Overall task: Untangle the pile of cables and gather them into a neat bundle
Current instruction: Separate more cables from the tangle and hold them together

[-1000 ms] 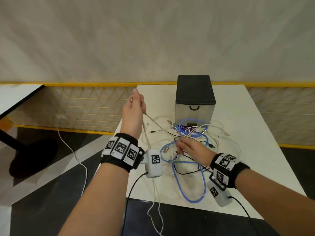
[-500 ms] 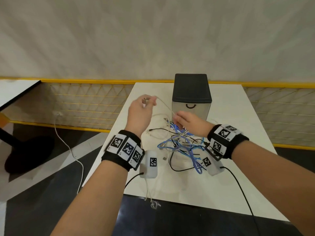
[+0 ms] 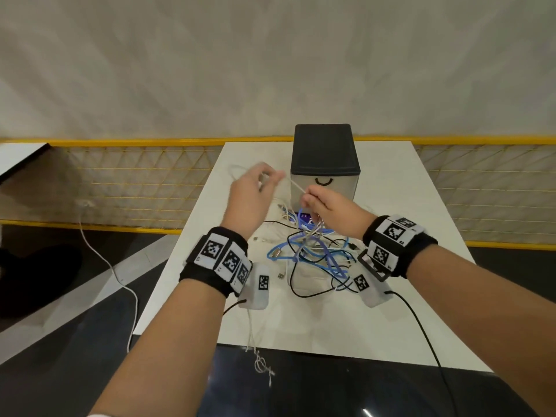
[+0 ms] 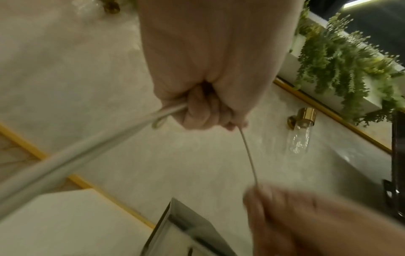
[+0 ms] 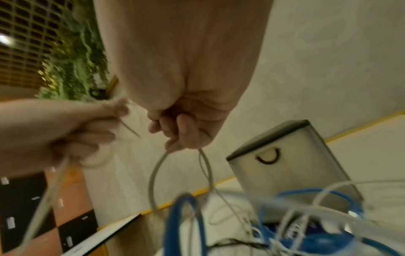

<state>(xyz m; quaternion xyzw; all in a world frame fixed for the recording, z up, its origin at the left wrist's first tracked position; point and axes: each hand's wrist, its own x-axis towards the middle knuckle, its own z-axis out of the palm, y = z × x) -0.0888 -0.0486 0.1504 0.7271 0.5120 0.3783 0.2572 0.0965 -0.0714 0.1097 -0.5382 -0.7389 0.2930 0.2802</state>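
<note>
Right now both hands are raised above the white bench [image 3: 391, 311]; the left hand [image 3: 249, 203] has its fingers curled round a thin white cable [image 3: 296, 185], and the right hand [image 3: 329, 210] pinches the same cable close by, so a short length runs taut between them; below, the tangle of cables [image 3: 313, 254], blue, black and white, lies on the bench in front of a black-lidded box [image 3: 325, 155].
</note>
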